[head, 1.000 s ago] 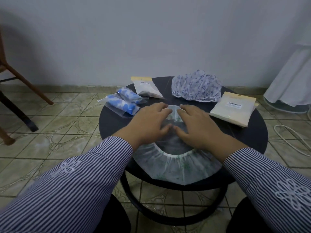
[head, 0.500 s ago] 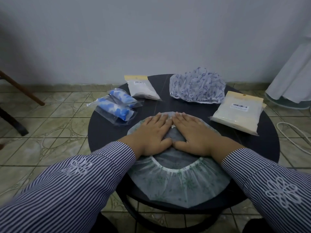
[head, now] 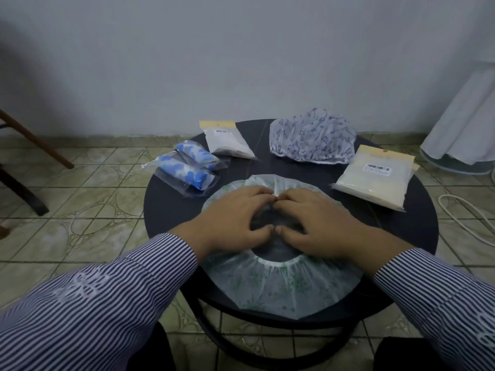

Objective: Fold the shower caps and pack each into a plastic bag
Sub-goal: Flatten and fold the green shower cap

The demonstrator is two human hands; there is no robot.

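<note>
A clear shower cap with green print (head: pixel 281 287) lies flat on the round black table (head: pixel 401 231), its elastic opening facing up. Both hands sit on its middle. My left hand (head: pixel 235 218) and my right hand (head: pixel 316 220) have curled fingers whose tips meet at the cap's far part, thumbs meeting nearer me, gathering the plastic. A loose cap with blue print (head: pixel 310 140) lies at the back of the table. Two clear bags holding folded blue-and-white caps (head: pixel 187 170) lie at the left.
A pack of empty bags with a yellow header (head: pixel 227 143) lies at the back left, and a thicker one (head: pixel 375 178) at the right. A wooden chair leg (head: pixel 34 140) stands on the tiled floor to the left; a white cable (head: pixel 466 218) and draped white cloth (head: pixel 466 124) are at the right.
My hands lay flat side by side on the cap; now the fingers of both have curled in, tips drawn together over the cap's middle. The view has shifted slightly.
</note>
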